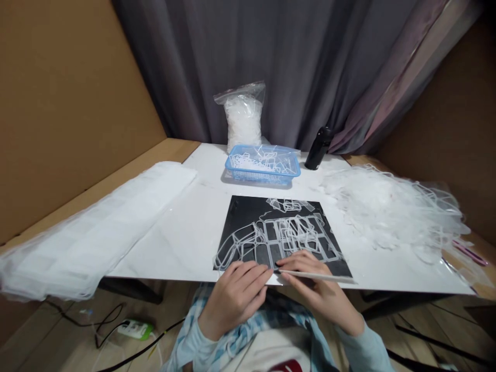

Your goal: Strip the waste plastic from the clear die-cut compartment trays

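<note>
A black mat (pixel 242 206) lies at the table's front edge. On it is a translucent plastic sheet of rectangular frames (pixel 273 250), with several loose frames (pixel 300 232) heaped on top. My left hand (pixel 242 292) is closed at the near edge of the sheet, fingers curled and pressed together; its fingertips seem to pinch the sheet, though the grip is partly hidden. Beside it, my right hand (pixel 315 281) is closed around a thin pale stick-like tool (pixel 329 277), held almost level, its tip near the left fingers. More small frames (pixel 290 205) lie at the mat's far edge.
Behind the mat stands a blue basket (pixel 263 178) of white frames, with a filled clear bag (pixel 243 119) behind it. A black bottle (pixel 318 150) is at the back right. Stacked translucent sheets (pixel 104 222) lie left; a tangled plastic pile (pixel 391 212) and a pink tool (pixel 470 253) lie right.
</note>
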The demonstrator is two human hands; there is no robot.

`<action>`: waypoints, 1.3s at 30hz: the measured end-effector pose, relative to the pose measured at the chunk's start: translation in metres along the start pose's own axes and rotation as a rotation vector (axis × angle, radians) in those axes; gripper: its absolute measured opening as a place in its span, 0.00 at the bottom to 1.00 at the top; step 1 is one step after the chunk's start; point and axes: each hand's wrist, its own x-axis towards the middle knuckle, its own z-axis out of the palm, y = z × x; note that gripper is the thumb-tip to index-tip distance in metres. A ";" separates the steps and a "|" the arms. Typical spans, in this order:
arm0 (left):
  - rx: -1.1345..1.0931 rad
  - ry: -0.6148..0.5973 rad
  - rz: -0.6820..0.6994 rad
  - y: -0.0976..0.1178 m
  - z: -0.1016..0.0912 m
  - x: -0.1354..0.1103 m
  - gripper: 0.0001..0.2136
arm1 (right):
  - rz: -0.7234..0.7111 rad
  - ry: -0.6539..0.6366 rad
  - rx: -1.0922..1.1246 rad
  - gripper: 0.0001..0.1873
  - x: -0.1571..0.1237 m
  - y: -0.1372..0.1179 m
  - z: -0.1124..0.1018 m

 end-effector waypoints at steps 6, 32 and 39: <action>0.022 0.022 0.049 -0.004 0.003 -0.002 0.13 | 0.001 0.020 0.000 0.07 -0.004 -0.001 0.003; -0.057 0.008 -0.039 -0.002 0.007 -0.002 0.14 | -0.122 0.272 -0.550 0.12 -0.017 -0.002 0.037; -0.123 -0.018 -0.100 0.001 0.004 0.000 0.15 | 0.043 0.588 -0.713 0.11 -0.010 0.023 0.000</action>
